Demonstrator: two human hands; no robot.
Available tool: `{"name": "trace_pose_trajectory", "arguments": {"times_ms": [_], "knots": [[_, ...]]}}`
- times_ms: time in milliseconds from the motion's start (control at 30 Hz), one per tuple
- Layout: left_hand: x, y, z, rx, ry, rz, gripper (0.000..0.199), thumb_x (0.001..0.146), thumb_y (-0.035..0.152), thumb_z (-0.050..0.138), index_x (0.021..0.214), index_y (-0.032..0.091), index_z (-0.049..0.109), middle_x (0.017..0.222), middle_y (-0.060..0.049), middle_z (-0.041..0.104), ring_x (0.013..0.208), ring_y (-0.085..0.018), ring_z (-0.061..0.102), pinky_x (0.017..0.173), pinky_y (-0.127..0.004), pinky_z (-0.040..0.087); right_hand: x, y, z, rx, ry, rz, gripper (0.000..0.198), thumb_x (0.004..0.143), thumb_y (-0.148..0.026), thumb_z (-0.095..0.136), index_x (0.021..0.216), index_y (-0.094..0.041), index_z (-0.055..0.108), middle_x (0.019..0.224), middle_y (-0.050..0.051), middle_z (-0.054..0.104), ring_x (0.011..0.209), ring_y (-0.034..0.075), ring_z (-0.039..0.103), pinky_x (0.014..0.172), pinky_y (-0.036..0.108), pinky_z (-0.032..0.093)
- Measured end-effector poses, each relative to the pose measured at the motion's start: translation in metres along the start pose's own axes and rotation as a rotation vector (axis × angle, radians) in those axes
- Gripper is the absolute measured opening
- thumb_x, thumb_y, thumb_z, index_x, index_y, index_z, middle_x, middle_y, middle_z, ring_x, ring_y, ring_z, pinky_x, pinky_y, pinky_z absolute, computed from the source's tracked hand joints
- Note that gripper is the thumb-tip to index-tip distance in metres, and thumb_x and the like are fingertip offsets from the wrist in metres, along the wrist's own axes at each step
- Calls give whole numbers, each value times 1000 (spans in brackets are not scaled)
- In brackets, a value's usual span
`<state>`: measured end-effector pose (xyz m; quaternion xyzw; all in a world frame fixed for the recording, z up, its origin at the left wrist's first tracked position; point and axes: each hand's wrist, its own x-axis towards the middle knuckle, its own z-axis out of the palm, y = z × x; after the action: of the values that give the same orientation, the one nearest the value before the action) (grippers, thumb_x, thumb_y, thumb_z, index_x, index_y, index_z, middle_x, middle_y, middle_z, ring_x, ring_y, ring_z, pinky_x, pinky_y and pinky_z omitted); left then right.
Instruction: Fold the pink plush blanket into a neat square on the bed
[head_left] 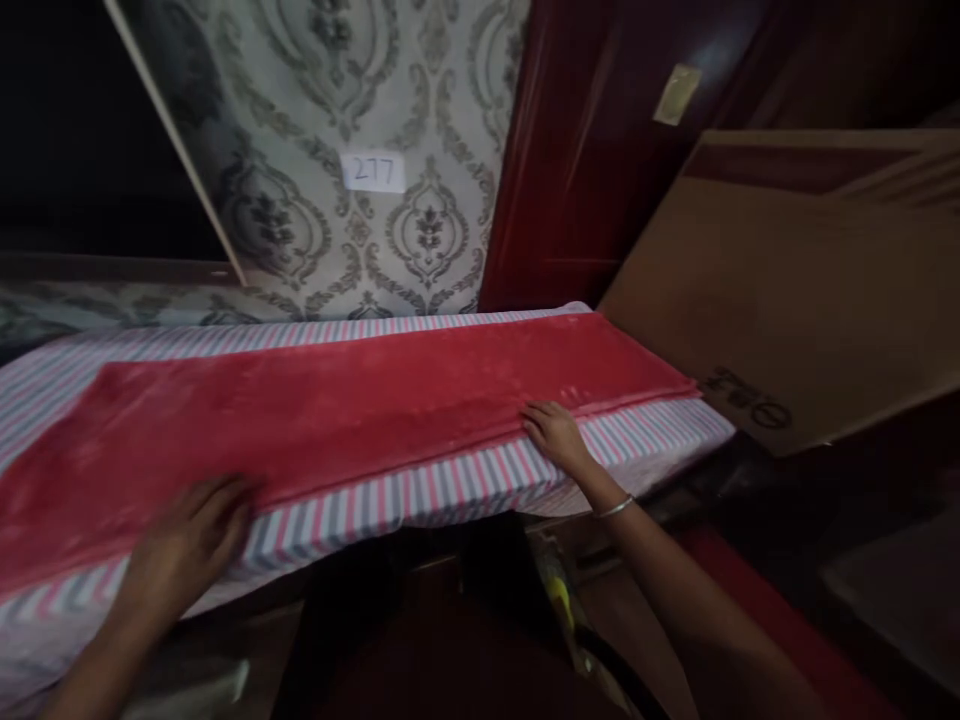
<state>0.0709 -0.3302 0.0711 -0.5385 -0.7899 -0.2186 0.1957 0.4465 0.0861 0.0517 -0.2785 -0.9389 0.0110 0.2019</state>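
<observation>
A long red cloth (pixel 360 400), soft and plush-looking like a blanket, lies folded into a wide strip across a striped sheet (pixel 450 490). At its near edge on the left rests my left hand (pixel 187 545), fingers reaching over the cloth and thumb apart; it is a little blurred. My right hand (pixel 556 436) touches the same near edge right of the middle, its fingers slightly bent and apart on the fabric. Layers of the fold show along the edge by the right hand. A bangle circles the right wrist.
A large cardboard box (pixel 810 270) leans at the right end of the covered surface. Behind it stands a dark red door (pixel 585 130). A black screen (pixel 97 130) is at the upper left, and a paper marked 277 (pixel 373 172) is on the patterned wall.
</observation>
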Motion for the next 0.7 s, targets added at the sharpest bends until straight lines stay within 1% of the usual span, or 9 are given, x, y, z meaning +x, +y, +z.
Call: {"name": "trace_pose_trajectory", "arguments": {"times_ms": [67, 167, 233, 300, 367, 467, 567, 633, 700], "knots": [[16, 20, 19, -36, -4, 68, 34, 92, 46, 41, 111, 37, 68, 109, -5, 74, 101, -31, 70, 93, -50, 58, -5, 26, -8, -41, -8, 58, 39, 100, -29, 45, 129, -19, 69, 132, 13, 67, 122, 28, 59, 106, 45, 44], [33, 49, 45, -56, -21, 192, 38, 93, 43, 42, 111, 26, 71, 115, -12, 73, 103, -32, 70, 92, -47, 58, -14, 57, -18, -90, -32, 131, 43, 96, -22, 47, 136, -19, 64, 139, 13, 63, 129, 28, 56, 110, 46, 41], [40, 62, 58, -42, -19, 246, 40, 94, 40, 42, 112, 22, 72, 117, -14, 73, 106, -32, 70, 92, -47, 58, -18, 72, -23, -113, -38, 185, 47, 95, -17, 46, 140, -18, 61, 142, 13, 61, 131, 28, 55, 110, 46, 40], [45, 70, 68, -5, -9, 259, 41, 94, 37, 40, 112, 21, 73, 117, -15, 73, 106, -34, 69, 90, -49, 57, -19, 81, -25, -126, -31, 229, 49, 96, -17, 44, 143, -17, 58, 143, 15, 60, 131, 28, 55, 110, 46, 40], [48, 73, 73, 32, -4, 258, 41, 94, 37, 39, 112, 22, 74, 117, -15, 73, 104, -34, 69, 88, -49, 57, -18, 87, -27, -132, -27, 253, 48, 97, -18, 43, 142, -16, 59, 142, 15, 61, 130, 28, 55, 110, 46, 40], [51, 69, 76, 40, 6, 297, 40, 94, 36, 38, 105, 26, 75, 113, -11, 75, 101, -32, 70, 86, -47, 57, -14, 90, -26, -134, -30, 271, 42, 99, -20, 45, 135, -17, 65, 139, 13, 64, 129, 27, 56, 109, 42, 41], [52, 59, 82, 21, 37, 333, 42, 95, 33, 35, 97, 29, 76, 108, -8, 77, 98, -30, 70, 87, -45, 56, -14, 90, -25, -137, -31, 296, 36, 100, -20, 44, 123, -17, 72, 135, 13, 66, 125, 25, 58, 108, 39, 41], [51, 50, 88, 16, 48, 335, 42, 94, 34, 35, 97, 28, 77, 108, -8, 77, 97, -29, 70, 87, -44, 56, -15, 91, -24, -141, -27, 316, 34, 101, -19, 44, 116, -16, 74, 133, 13, 68, 124, 25, 59, 108, 38, 41], [48, 40, 97, 15, 34, 322, 41, 93, 37, 38, 97, 26, 77, 109, -9, 77, 96, -29, 70, 87, -42, 55, -17, 91, -25, -141, -21, 332, 32, 101, -20, 46, 114, -16, 74, 131, 13, 69, 122, 24, 60, 107, 36, 41]]}}
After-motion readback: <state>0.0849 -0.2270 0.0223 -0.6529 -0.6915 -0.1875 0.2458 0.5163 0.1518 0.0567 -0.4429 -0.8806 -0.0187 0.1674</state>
